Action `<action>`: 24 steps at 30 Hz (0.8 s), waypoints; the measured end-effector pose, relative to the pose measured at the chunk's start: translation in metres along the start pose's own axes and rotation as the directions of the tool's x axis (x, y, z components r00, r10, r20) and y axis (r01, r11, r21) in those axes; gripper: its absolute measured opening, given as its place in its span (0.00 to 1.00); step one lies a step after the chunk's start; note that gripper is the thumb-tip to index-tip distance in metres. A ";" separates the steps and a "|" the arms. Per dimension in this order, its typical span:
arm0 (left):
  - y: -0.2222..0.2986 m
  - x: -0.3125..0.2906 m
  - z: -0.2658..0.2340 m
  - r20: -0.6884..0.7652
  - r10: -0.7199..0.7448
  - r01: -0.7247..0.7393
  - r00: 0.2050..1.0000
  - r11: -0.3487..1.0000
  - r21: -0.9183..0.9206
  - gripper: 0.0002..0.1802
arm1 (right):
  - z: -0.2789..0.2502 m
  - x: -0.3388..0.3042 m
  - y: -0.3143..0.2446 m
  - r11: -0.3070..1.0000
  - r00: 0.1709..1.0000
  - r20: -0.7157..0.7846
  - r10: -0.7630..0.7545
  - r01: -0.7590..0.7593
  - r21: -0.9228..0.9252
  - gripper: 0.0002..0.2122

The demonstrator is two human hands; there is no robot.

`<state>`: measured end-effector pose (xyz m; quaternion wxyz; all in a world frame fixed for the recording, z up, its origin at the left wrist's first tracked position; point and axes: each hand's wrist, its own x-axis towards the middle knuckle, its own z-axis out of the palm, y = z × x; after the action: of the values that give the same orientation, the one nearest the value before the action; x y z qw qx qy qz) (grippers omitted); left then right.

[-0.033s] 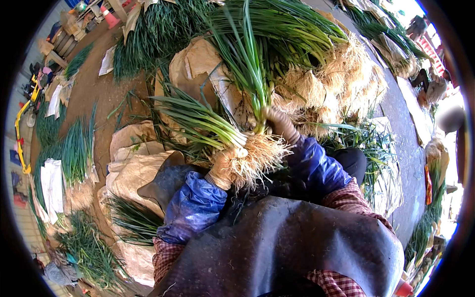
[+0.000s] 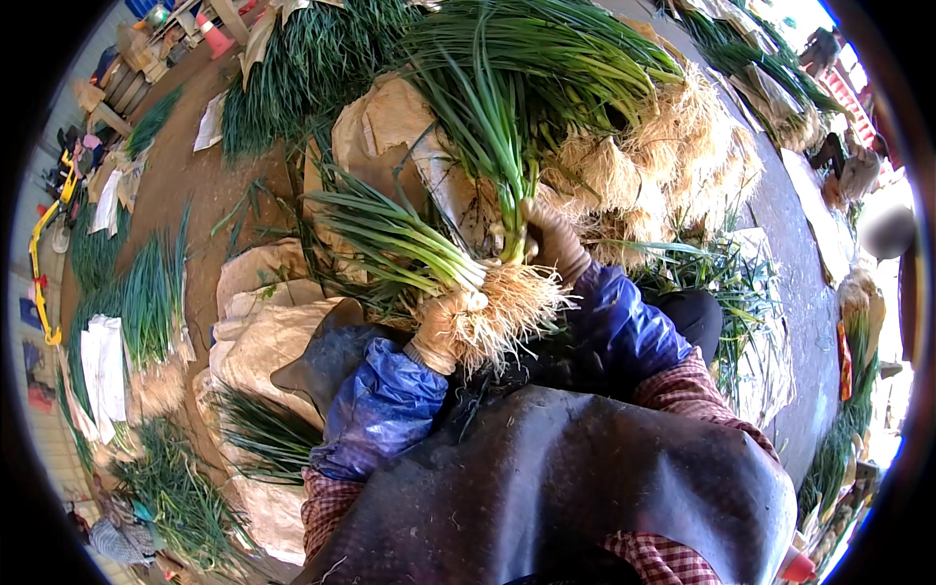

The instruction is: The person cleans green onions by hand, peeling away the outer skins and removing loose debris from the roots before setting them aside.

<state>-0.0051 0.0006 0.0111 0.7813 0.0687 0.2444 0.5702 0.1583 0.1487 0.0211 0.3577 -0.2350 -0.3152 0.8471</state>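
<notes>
My gloved left hand (image 2: 444,330) is closed round the lower stalks of a bunch of green onions (image 2: 395,239). Its leaves slant to the upper left, and its pale, bushy roots (image 2: 512,310) spread out to the right of the hand. My gloved right hand (image 2: 554,237) grips a second, smaller bunch of green onions (image 2: 502,161) near its lower stalks. These stalks stand nearly upright, leaves pointing away from me, their lower ends close above the first bunch's roots. Part of my right fingers is hidden behind the stalks.
A big heap of green onions (image 2: 595,68) lies ahead, its roots (image 2: 673,161) to the right. Loose trimmed leaves (image 2: 712,283) lie right of my knee. Brown paper sacks (image 2: 263,331) are at the left. A dark apron (image 2: 546,468) covers my lap. More onion piles (image 2: 151,302) stand farther left.
The leaves of the bunch in my right hand sway and droop slightly, and my right hand turns a little. My left hand stays in place with its bunch.
</notes>
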 end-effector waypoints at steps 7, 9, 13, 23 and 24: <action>-0.005 -0.010 0.032 0.028 0.020 -0.020 0.999 1.000 -0.006 0.14 | -0.001 -0.009 -0.001 0.996 0.991 -0.135 0.009 -0.021 -0.088 0.08; -0.014 -0.001 0.010 -0.153 -0.003 -0.004 0.988 0.999 -0.046 0.10 | -0.008 -0.015 -0.002 0.860 0.994 -0.061 -0.094 0.050 -0.507 0.09; -0.011 0.015 -0.030 0.172 0.093 -0.053 0.981 0.973 -0.223 0.12 | -0.015 -0.021 0.018 0.958 0.983 0.088 0.159 -0.133 -0.254 0.12; -0.017 0.016 -0.032 0.107 0.144 -0.118 0.984 0.970 -0.214 0.25 | -0.044 -0.030 0.023 -0.385 0.788 0.507 0.349 0.614 -0.689 0.14; -0.006 0.009 -0.004 0.059 0.075 -0.063 0.995 0.982 -0.177 0.25 | -0.074 -0.031 0.044 -0.555 0.689 0.680 0.251 0.678 -0.483 0.17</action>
<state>0.0000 0.0063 0.0031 0.7718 0.0270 0.1651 0.6135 0.2041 0.1282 -0.0550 0.0894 -0.0655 -0.9935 0.0247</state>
